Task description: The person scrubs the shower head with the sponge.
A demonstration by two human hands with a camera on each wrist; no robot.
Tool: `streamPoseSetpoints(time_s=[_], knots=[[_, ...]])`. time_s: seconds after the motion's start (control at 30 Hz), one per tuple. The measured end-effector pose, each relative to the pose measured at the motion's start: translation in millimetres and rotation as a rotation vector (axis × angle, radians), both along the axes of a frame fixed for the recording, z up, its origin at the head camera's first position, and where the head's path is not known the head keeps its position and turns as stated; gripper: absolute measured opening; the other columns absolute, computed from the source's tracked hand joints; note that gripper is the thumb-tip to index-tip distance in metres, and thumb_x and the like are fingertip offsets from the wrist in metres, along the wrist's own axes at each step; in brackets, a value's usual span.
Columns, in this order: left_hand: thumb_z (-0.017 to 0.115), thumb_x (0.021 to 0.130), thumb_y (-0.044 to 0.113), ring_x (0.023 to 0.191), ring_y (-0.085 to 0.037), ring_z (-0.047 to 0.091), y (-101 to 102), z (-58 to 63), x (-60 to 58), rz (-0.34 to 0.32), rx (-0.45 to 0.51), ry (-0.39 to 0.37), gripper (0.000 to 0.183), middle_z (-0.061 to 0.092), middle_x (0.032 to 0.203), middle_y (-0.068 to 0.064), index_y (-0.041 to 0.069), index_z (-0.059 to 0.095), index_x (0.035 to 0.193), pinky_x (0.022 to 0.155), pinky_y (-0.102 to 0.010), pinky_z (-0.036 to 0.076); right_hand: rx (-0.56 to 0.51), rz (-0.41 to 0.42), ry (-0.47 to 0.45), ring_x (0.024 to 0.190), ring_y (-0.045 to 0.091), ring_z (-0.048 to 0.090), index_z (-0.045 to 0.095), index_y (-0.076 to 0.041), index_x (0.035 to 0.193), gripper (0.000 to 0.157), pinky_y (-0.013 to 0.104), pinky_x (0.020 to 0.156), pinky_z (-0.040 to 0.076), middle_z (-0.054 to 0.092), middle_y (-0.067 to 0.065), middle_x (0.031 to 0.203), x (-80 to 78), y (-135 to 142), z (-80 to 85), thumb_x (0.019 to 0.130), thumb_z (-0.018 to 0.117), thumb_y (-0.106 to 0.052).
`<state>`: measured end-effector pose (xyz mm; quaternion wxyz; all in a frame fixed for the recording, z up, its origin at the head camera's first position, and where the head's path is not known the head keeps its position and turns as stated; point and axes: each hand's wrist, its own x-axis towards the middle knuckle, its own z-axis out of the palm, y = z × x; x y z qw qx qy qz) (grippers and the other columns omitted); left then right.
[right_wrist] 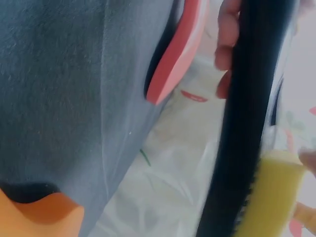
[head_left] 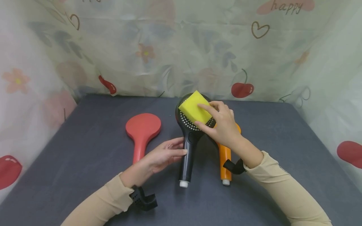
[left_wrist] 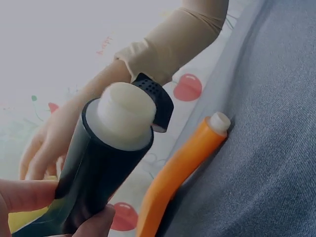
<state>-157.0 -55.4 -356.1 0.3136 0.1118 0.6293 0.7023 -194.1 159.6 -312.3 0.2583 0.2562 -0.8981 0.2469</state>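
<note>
My left hand (head_left: 164, 157) holds a black shower head (head_left: 187, 161) by its handle, thumb on one side and fingers on the other. Its spray face, dotted with pale nozzles, is turned up toward the head camera. In the left wrist view the handle's white end fitting (left_wrist: 127, 111) points at the camera. A yellow sponge (head_left: 193, 106) lies against the spray face and covers much of it. My right hand (head_left: 223, 125) grips this sponge between thumb and fingers. The right wrist view shows the sponge (right_wrist: 274, 192) flat along the nozzles, with the shower head clear of the table.
A red shower head (head_left: 143, 125) lies on the dark grey table (head_left: 85, 150) to the left, its smooth back up. On the right lies an orange shower head (head_left: 225, 160), partly hidden by my right hand. Patterned curtains (head_left: 181, 47) stand behind and at both sides.
</note>
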Motion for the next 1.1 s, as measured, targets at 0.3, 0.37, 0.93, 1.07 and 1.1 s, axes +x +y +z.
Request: streamPoseSetpoints(time_s=[0.3, 0.37, 0.93, 1.07, 1.1], knots=[[0.051, 0.091, 0.011, 0.123, -0.018, 0.045, 1, 1.5, 1.7, 0.013, 0.024, 0.008, 0.065, 0.027, 0.151, -0.021, 0.000, 0.019, 0.147, 0.112, -0.046, 0.031, -0.004, -0.088, -0.031, 0.103, 0.036, 0.045, 0.054, -0.014, 0.126, 0.051, 0.047, 0.079, 0.031, 0.048, 0.020, 0.119, -9.8, 11, 3.6, 0.079, 0.072, -0.025], [0.050, 0.090, 0.009, 0.123, -0.018, 0.045, 1, 1.8, 1.6, 0.017, 0.043, 0.010, 0.065, 0.026, 0.151, -0.022, -0.001, 0.018, 0.147, 0.112, -0.047, 0.031, -0.032, -0.130, -0.027, 0.105, 0.036, 0.044, 0.054, -0.012, 0.125, 0.050, 0.047, 0.078, 0.031, 0.048, 0.020, 0.118, -13.0, 17, 4.1, 0.079, 0.071, -0.023], [0.048, 0.094, 0.010, 0.100, -0.005, 0.057, -3, 4.5, -4.1, 0.076, 0.054, -0.032, 0.061, 0.033, 0.149, -0.019, 0.002, 0.020, 0.147, 0.112, -0.045, 0.032, -0.016, -0.041, -0.066, 0.097, 0.032, 0.046, 0.058, -0.015, 0.120, 0.046, 0.044, 0.078, 0.030, 0.051, 0.016, 0.113, 3.2, 14, -9.0, 0.077, 0.070, -0.024], [0.049, 0.094, 0.011, 0.103, -0.007, 0.056, -3, 5.1, -5.0, 0.080, 0.057, -0.040, 0.061, 0.033, 0.149, -0.018, 0.002, 0.020, 0.147, 0.112, -0.045, 0.031, 0.008, -0.002, -0.069, 0.100, 0.031, 0.048, 0.058, -0.016, 0.119, 0.046, 0.045, 0.081, 0.032, 0.052, 0.016, 0.113, 8.0, 12, -11.0, 0.076, 0.071, -0.025], [0.049, 0.094, 0.012, 0.106, -0.008, 0.056, -3, 5.0, -5.4, 0.082, 0.055, -0.040, 0.061, 0.033, 0.149, -0.018, 0.002, 0.021, 0.147, 0.113, -0.045, 0.031, 0.012, 0.007, -0.073, 0.101, 0.031, 0.048, 0.057, -0.016, 0.119, 0.046, 0.045, 0.081, 0.032, 0.052, 0.016, 0.114, 9.1, 12, -11.3, 0.076, 0.071, -0.025]])
